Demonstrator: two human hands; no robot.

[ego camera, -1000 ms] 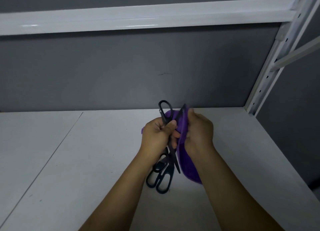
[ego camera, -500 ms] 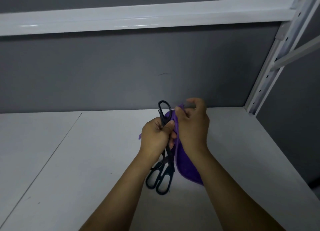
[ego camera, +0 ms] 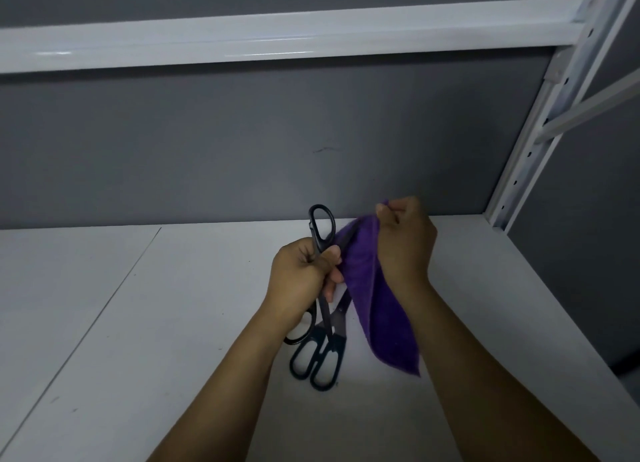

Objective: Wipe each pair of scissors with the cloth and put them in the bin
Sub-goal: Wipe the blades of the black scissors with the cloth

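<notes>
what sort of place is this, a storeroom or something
Probably a storage rack in a stockroom or workshop: a white shelf board serves as work surface, a slotted metal upright stands at its right, a white beam runs overhead, and a plain grey wall lies behind.

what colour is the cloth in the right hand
Purple, a plain solid colour: the cloth, seen best in the head view.

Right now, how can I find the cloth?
Look at the white shelf before the grey wall. Above it, the right hand pinches the cloth, which hangs down. It is the only purple thing, beside the black scissors in the left hand.
</notes>
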